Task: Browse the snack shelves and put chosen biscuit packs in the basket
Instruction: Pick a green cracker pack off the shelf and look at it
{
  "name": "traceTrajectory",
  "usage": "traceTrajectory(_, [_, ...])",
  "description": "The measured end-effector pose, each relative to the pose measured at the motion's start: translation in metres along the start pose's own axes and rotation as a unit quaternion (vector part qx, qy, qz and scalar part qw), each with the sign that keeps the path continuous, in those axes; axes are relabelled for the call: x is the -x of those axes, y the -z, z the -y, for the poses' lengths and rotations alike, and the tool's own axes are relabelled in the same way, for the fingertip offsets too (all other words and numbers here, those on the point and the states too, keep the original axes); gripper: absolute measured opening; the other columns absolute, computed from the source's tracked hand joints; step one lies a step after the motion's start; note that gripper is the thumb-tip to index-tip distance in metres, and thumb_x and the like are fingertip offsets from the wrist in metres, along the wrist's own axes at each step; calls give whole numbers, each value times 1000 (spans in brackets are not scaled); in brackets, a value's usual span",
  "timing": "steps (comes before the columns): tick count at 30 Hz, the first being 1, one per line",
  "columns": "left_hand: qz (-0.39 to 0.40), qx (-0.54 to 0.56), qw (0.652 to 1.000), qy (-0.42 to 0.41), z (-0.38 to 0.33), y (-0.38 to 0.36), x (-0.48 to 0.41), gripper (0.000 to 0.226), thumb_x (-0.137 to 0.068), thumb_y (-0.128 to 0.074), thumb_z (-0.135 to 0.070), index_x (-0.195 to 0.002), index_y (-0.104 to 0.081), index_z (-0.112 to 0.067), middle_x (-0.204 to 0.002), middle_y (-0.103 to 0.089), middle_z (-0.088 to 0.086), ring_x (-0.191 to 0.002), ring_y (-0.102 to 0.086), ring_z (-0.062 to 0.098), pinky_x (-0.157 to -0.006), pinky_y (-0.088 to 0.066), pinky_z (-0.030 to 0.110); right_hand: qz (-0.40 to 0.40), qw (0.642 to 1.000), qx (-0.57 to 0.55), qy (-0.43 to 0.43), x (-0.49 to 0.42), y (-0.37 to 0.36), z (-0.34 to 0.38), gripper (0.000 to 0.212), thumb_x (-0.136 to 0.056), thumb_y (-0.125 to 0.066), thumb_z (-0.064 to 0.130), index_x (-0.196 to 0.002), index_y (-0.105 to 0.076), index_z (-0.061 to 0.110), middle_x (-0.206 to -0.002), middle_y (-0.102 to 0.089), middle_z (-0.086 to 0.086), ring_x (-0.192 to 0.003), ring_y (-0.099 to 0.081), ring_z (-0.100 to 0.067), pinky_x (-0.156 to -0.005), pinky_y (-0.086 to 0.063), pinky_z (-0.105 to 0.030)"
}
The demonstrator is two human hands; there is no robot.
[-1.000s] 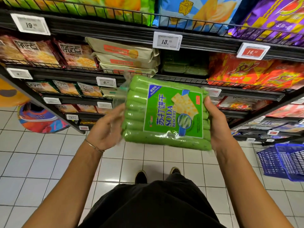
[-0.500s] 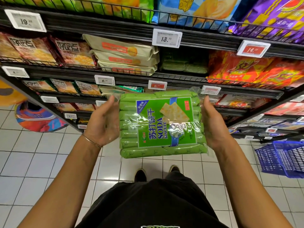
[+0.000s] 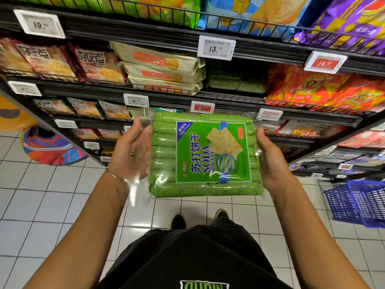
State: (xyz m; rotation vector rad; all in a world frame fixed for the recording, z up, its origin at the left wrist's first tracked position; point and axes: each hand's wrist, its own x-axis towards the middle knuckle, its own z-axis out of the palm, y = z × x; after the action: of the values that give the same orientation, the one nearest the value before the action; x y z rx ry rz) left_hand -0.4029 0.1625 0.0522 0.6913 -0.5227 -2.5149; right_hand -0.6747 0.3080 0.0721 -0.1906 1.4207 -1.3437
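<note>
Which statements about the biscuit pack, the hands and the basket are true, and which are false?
1. The left hand and the right hand hold the soda biscuit pack between them. True.
2. The pack's wrapper is red. False: it is green.
3. The blue basket is at the person's right, on the tiled floor. True.
4. The pack lies in the basket. False: it is held up before the shelves.

Fingers of my right hand point(image 3: 270, 161) lay hidden behind the soda biscuit pack point(image 3: 205, 155); at four o'clock, the frame edge cut off the basket point(image 3: 358, 203).
</note>
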Motion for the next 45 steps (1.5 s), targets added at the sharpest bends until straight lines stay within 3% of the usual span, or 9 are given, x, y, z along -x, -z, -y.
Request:
traceTrajectory(4, [-66,-100,989,-86,6,0,-4,63,-110,-24,-53,-121,-77,-21,-121,-76,6,-115,-71,25,-84,-61,39,11,1000,-12,-7,1,3,-4,48,-102,-47,60,-112,-81,26,-121,-77,-8,-108,-75,-27,-71,-64,-42])
traceTrajectory(6, [-89,-110,986,-94,8,0,-7,61,-108,-28,-55,-130,-71,-18,-130,-71,9,-123,-66,29,-89,-60,43,22,1000,-13,-8,1,3,-7,48,-103,-46,59,-115,-80,28,-125,-75,-7,-114,-73,-27,-76,-63,-42])
traceTrajectory(9, [-92,-79,990,-78,10,5,-5,67,-104,-38,-58,-150,-51,-11,-150,-55,15,-139,-52,35,-101,-52,51,19,999,-33,6,3,5,-8,44,-104,-46,57,-119,-78,30,-125,-75,-4,-116,-72,-27,-79,-63,-43])
traceTrajectory(17, [-70,-92,992,52,23,10,-6,43,-91,-63,-32,-127,-72,-11,-124,-72,19,-109,-72,36,-85,-60,50,148,988,-43,3,12,-5,14,66,-105,-29,64,-119,-79,24,-130,-72,-11,-120,-69,-31,-86,-61,-45])
traceTrajectory(23, [-99,-39,992,66,45,19,-10,32,-101,-55,-29,-113,-80,-13,-112,-77,13,-98,-77,29,-77,-63,41,167,985,31,-3,7,-17,19,56,-100,-40,65,-114,-80,28,-116,-77,-17,-82,-79,-32,-68,-63,-40])
traceTrajectory(30, [-115,-17,989,95,57,27,-4,30,-97,-63,-34,-113,-80,-15,-111,-78,11,-93,-78,28,-72,-63,39,173,984,31,-36,6,-20,20,60,-91,-55,64,-129,-71,20,-117,-74,-23,-74,-79,-36,-51,-64,-33])
traceTrajectory(33, [-97,-19,993,71,53,28,-6,41,-97,-60,-35,-131,-71,-15,-123,-74,14,-106,-74,33,-82,-61,46,158,986,54,-18,8,-12,18,47,-103,-46,53,-109,-81,22,-106,-77,-16,-77,-78,-31,-57,-65,-39])
traceTrajectory(37, [-76,-54,994,51,37,30,-2,52,-96,-57,-34,-144,-58,-14,-133,-68,16,-117,-69,35,-91,-58,51,200,978,56,-32,12,-2,15,50,-93,-61,52,-130,-71,20,-123,-74,-9,-102,-76,-27,-72,-64,-41])
traceTrajectory(45, [-27,-193,972,-134,19,16,0,60,-87,-59,-4,-146,-45,-7,-127,-68,13,-109,-69,28,-95,-57,45,132,979,138,70,2,-8,0,40,-86,-78,34,-125,-71,29,-125,-75,-7,-110,-74,-28,-85,-62,-43])
